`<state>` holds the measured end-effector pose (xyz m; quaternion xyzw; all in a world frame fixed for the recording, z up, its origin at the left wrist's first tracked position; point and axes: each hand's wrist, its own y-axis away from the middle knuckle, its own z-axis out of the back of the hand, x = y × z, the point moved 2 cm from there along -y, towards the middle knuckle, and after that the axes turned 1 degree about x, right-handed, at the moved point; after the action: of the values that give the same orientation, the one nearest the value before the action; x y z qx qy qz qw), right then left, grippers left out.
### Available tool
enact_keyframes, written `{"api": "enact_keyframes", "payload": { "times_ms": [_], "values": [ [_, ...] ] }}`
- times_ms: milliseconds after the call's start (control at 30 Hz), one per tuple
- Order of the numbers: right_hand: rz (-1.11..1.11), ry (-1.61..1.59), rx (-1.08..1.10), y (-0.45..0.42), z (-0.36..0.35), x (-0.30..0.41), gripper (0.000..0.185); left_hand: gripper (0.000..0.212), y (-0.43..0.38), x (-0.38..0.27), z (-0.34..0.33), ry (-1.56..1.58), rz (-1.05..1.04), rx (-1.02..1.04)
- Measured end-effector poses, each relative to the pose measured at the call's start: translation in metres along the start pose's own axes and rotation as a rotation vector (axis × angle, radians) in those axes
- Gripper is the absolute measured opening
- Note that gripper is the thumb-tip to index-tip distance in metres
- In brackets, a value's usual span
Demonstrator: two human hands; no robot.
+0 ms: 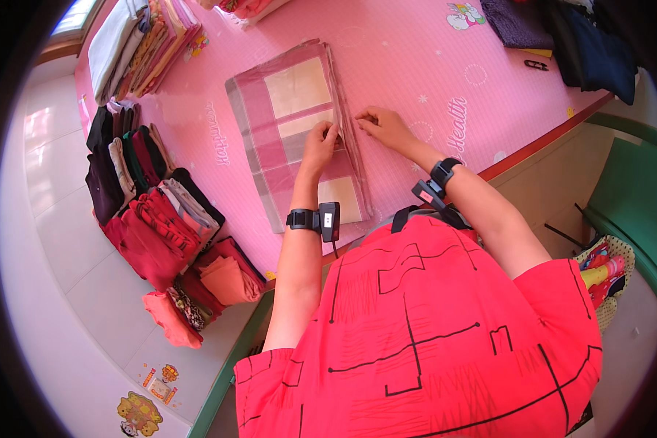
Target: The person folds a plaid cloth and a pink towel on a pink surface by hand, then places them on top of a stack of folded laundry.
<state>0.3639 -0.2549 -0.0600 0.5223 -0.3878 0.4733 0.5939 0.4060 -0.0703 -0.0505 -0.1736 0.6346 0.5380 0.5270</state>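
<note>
A folded checked cloth (298, 123), plum, cream and grey-brown, lies flat on the pink patterned table cover (399, 71) before me. Its layered edges show along the right side. My left hand (322, 145) is over the cloth near that layered edge, its fingers curled in; whether they pinch the fabric is hidden. Just to the right of the same edge, my right hand (386, 128) hovers with bent fingers, thumb and forefinger slightly apart. Nothing shows in it, and it appears clear of the cloth.
Folded garments (159, 219) line the table's left side, with a stack of folded cloths (142, 49) at the far left. Dark clothes (591, 49) lie at the far right near a small black object (535, 65). A green chair (629, 191) stands at right.
</note>
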Motion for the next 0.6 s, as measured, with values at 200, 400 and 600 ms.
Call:
{"api": "enact_keyframes", "payload": {
  "times_ms": [200,400,600],
  "values": [
    [0.007,-0.015,-0.059,-0.014,-0.018,0.008,0.021,0.017,0.009,0.006,0.002,0.133,-0.001,-0.074],
    [-0.029,0.065,-0.069,-0.014,-0.029,0.019,0.026,0.018,0.009,0.006,0.004,0.163,-0.013,-0.051],
    [-0.031,0.237,-0.103,-0.025,-0.033,0.017,0.024,0.020,0.009,0.002,0.002,0.187,-0.006,-0.020]
  ]
}}
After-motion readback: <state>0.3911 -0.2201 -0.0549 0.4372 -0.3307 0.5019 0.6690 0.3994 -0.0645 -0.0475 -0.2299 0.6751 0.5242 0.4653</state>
